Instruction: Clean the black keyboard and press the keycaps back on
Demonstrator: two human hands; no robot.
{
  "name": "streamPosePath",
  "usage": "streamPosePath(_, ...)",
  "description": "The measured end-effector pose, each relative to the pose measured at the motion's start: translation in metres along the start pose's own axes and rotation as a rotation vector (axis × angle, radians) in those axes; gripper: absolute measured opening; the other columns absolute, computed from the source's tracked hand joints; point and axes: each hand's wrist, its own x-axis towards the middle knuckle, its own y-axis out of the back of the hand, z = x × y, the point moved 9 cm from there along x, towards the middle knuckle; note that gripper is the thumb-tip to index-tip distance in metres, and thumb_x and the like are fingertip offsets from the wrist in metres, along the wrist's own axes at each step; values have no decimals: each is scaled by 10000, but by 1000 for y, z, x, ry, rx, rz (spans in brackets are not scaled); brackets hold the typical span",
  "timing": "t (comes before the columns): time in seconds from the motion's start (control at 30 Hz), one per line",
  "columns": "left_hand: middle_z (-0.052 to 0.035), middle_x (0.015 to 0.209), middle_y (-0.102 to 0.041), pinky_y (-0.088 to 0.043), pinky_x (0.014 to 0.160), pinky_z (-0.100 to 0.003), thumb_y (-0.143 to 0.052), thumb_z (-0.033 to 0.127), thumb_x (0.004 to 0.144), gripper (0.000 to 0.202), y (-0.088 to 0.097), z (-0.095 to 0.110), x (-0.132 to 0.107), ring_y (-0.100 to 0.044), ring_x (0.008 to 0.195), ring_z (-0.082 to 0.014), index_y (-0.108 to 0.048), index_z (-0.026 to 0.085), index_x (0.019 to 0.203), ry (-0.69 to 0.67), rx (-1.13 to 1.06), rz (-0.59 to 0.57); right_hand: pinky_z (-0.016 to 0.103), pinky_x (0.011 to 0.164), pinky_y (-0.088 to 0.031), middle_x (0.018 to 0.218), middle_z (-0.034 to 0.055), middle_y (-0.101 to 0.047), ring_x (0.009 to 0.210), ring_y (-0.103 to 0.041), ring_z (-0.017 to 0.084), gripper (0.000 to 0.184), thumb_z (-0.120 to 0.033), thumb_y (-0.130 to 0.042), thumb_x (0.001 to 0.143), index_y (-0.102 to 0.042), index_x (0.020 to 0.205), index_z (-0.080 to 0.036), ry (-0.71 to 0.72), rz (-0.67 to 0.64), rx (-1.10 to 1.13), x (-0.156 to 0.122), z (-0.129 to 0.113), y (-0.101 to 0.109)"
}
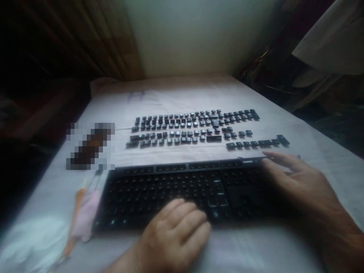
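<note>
A black keyboard (176,189) lies across the near part of the cloth-covered table, most of its key positions bare of caps. My left hand (178,231) rests over its front edge, fingers curled and pressed together. Their tips are hidden, so whatever they hold cannot be made out. At the keyboard's rear right corner, my right hand (301,185) has thumb and forefinger about the edge, gripping it. Beyond the keyboard, loose black keycaps (183,134) are laid out in rows, with another group (250,144) at the right.
To the left lie an orange-handled tool (76,212), a pink item (87,216) and a pixelated dark object (90,147). A pale, shiny plastic-looking sheet (34,242) is at the near left. The white cloth (176,91) reaches back to a pale wall.
</note>
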Motion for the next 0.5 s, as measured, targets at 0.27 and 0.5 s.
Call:
streamPosePath(0.27,-90,1040,-690,-539,903,-325,-391,139,1019,271,-14,5,-5,-639,967,-165,-654,155,1083,-37,18,-143,440,664,-508,738,82,-740,656,-686,309,412,-527,-658,735,-769,1013,-243,-170,-28,71,4,3,1)
streamPosePath(0.5,-90,1053,-673,-525,868,-311,-395,159,1023,253,-21,5,-8,-628,960,-166,-643,157,1074,-49,42,-156,449,836,-504,1024,128,-763,895,-701,331,360,-484,-632,783,-769,982,-217,-29,0,139,1,-12,4)
